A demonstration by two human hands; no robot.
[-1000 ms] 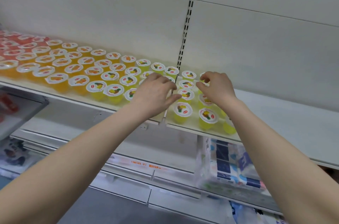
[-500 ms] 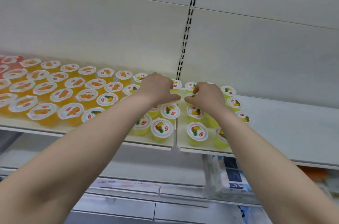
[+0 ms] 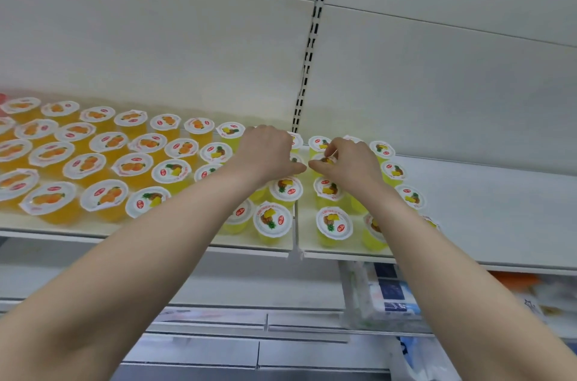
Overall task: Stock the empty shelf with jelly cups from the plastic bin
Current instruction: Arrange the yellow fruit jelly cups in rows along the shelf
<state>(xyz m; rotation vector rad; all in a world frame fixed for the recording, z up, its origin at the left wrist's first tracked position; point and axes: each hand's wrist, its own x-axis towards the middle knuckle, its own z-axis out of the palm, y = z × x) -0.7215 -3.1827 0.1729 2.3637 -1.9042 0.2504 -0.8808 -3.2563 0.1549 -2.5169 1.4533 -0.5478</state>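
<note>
Rows of jelly cups fill the white shelf: orange ones on the left, yellow pineapple ones in the middle. Both my hands reach into the back rows near the shelf joint. My left hand curls over a yellow cup that is mostly hidden under its fingers. My right hand pinches the rim of another yellow cup between thumb and fingers. The two hands almost touch. The plastic bin is out of view.
To the right of the last yellow cups the shelf board is bare. A slotted upright runs up the back wall. Wrapped packages sit on the lower shelf, and a plastic bag shows at the bottom right.
Both hands have moved from the front rows toward the back of the shelf and drawn closer together. The view has shifted right, so fewer orange cups show.
</note>
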